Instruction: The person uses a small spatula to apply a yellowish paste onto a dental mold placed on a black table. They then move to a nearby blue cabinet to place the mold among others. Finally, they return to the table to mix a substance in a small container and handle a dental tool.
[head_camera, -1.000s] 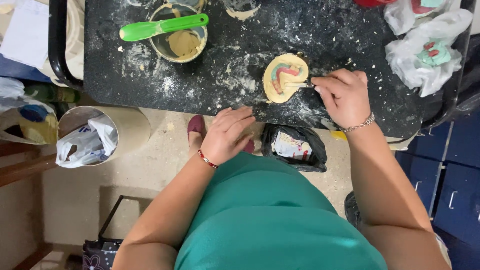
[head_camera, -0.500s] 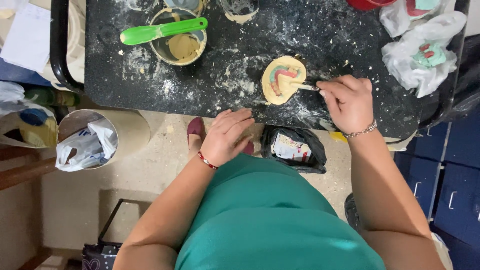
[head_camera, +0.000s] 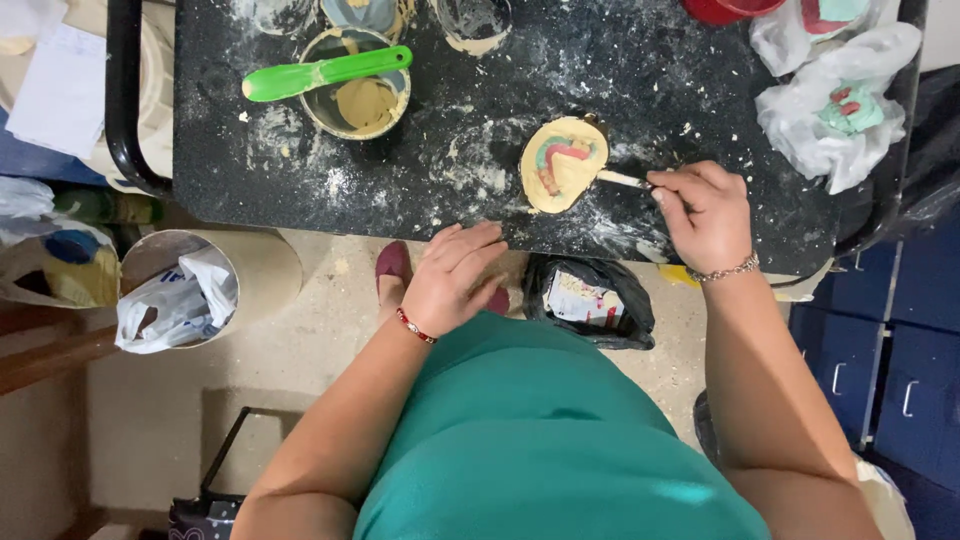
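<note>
A round tan lump of plaster with a green and red mould pressed into it (head_camera: 562, 163) lies on the dusty black table (head_camera: 700, 80). My right hand (head_camera: 705, 215) is closed around a small stick-like tool (head_camera: 622, 179) whose tip touches the lump's right edge. My left hand (head_camera: 455, 275) rests flat at the table's near edge, fingers apart, holding nothing. A mixing bowl of tan paste (head_camera: 358, 98) with a green spatula (head_camera: 325, 72) across it stands at the back left.
White plastic bags with green and red pieces (head_camera: 835, 115) lie at the table's right. More bowls (head_camera: 475, 20) line the far edge. On the floor: a bin with a white bag (head_camera: 185, 295), a black bag (head_camera: 590, 300). Blue drawers (head_camera: 880, 370) stand on the right.
The lump and my right hand with the tool sit slightly lower and more to the right in view; the view shifted a little. My left hand stayed at the table edge.
</note>
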